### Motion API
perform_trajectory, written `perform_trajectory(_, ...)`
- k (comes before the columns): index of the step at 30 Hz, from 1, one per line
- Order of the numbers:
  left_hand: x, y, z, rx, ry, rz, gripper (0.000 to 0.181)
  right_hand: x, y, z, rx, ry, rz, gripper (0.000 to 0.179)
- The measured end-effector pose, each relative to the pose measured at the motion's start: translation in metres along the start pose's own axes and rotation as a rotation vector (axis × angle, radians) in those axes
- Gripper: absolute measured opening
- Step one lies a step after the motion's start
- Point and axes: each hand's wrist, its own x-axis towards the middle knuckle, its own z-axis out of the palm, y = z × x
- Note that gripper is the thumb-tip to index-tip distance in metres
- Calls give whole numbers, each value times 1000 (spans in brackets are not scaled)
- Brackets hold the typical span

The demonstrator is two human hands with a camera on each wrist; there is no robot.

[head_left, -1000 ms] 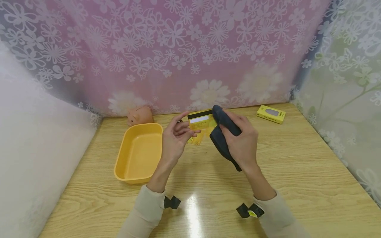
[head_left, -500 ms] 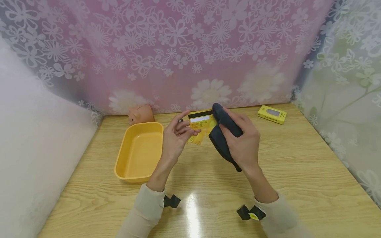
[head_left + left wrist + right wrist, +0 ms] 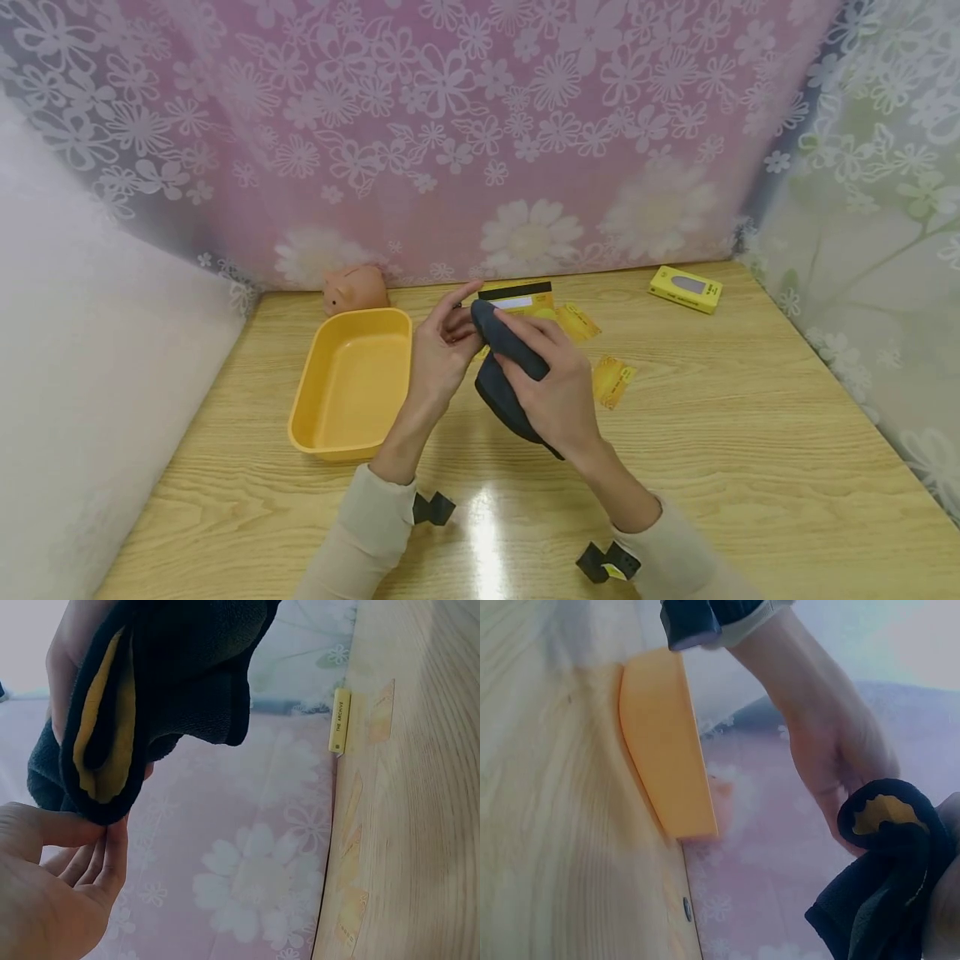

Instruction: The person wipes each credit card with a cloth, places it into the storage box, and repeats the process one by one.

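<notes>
My left hand (image 3: 438, 354) pinches a yellow bank card (image 3: 542, 307) by its left end, raised over the table. The card's back, with a black stripe and a white strip, faces me. My right hand (image 3: 558, 396) grips a folded dark blue cloth (image 3: 501, 402) and holds it against the card near the left fingertips, covering the lower part. In the left wrist view, the cloth's yellow underside (image 3: 116, 761) shows inside its fold, and the card is hidden. More yellow cards lie on the wooden table, among them one card (image 3: 615, 382) right of my right hand and another card (image 3: 577, 321) behind it.
An orange-yellow plastic tub (image 3: 300, 392) stands left of my left hand, with a pink piggy bank (image 3: 360, 287) behind it. At the back right lies a small yellow box (image 3: 686, 289). A flowered curtain (image 3: 465, 150) closes off the table's back edge.
My right hand has moved left and slightly down with the cloth, along the card toward my left fingers. The card's right end and two cards on the table have come into view.
</notes>
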Motion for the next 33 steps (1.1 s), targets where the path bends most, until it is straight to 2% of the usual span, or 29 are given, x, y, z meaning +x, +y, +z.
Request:
perform_trajectory(8, 0, 2, 0, -58, 2, -16, 58, 10, 14, -17, -53, 45, 70, 56)
perform_trajectory(15, 1, 4, -1, -205, 13, -34, 58, 22, 29, -44, -122, 148, 144, 53)
perform_trajectory(21, 1, 4, -1, -224, 2, -34, 59, 28, 32, -58, -114, 211, 208, 51)
perform_trajectory(27, 1, 3, 0, -237, -5, -32, 59, 27, 24, -55, -71, 203, 175, 51)
perform_trajectory(33, 1, 1, 1, -176, 10, -33, 59, 18, 11, -33, -24, 106, 75, 54)
